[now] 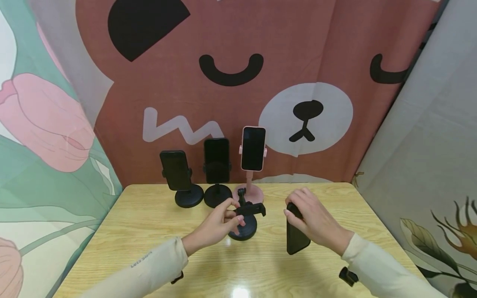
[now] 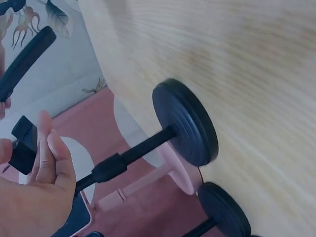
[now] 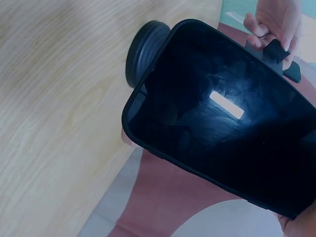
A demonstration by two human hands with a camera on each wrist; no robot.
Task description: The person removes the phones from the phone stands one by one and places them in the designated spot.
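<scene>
Across lower frame, wood surface runs to back edge approx mid-height; 3 stands w/ phones line up near it, L of ctr to ctr. Black stand at ctr. R hand, ctr-right, grips black phone, wood showing btwn phone & stand. L hand pinches stand's clamp.

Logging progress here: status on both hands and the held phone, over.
Left hand pinching clamp of front black stand. Right hand holding phone, apart from clamp. Nothing visible between phone and clamp.
</scene>
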